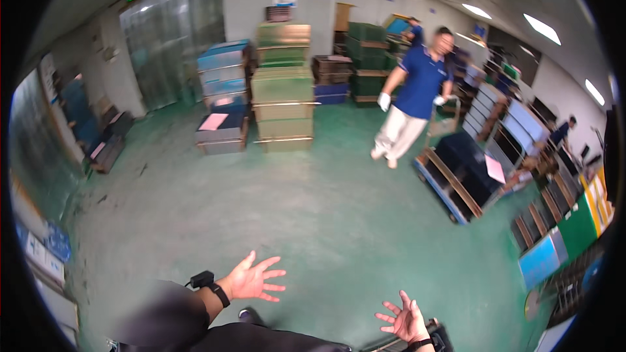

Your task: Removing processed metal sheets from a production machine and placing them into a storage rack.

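Two bare hands are spread wide, palms showing, with nothing in either: the left hand (251,280) is over the floor (274,202), the right hand (405,319) close to a dark object (443,339) at the floor's near edge. Whether the right hand or its wrist touches that object, I cannot tell. A snag seems possible there if the right wristband (420,344) catches on it; likewise, the small black device (202,279) at the left wrist could be knocked by a careless swing. Across the floor a gloved co-worker (417,88) is beside a trolley (438,189); pushed without a clear view, its blue near corner might clip someone. The pink sheet (494,169) near the right edge of its load (464,163) looks loose and could slip off if jolted. The stacked green bins (283,91) could topple if bumped. Hard to make out: the dark object is cut off below, one shoe (248,315) shows only partly, and the dark sleeve (160,316) is smeared
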### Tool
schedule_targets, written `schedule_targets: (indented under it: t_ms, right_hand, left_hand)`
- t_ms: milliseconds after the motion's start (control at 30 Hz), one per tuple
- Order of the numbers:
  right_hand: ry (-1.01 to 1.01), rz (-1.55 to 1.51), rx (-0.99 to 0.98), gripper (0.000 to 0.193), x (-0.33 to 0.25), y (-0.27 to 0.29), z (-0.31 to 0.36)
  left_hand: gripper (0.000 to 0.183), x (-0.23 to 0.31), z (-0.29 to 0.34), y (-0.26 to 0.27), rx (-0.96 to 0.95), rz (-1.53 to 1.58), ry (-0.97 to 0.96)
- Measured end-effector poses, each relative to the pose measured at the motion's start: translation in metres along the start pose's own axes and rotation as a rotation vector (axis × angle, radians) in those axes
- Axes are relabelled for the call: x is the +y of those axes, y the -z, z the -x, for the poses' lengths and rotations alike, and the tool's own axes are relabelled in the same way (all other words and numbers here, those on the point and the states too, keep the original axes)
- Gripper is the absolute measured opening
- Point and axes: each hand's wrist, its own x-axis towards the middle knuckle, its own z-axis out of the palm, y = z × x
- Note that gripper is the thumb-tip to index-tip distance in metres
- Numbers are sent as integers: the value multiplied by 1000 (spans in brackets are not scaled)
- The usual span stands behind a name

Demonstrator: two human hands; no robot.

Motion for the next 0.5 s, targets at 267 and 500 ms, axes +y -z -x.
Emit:
schedule_targets:
  t_ms: [267, 500]
  right_hand:
    - [-171, 187, -198, 97, 78, -195, -198]
    - [-163, 291, -108, 102, 84, -299, -358]
  left_hand:
    - [89, 25, 197, 195, 240, 292, -382]
    - [90, 96, 339, 299, 393, 412, -767]
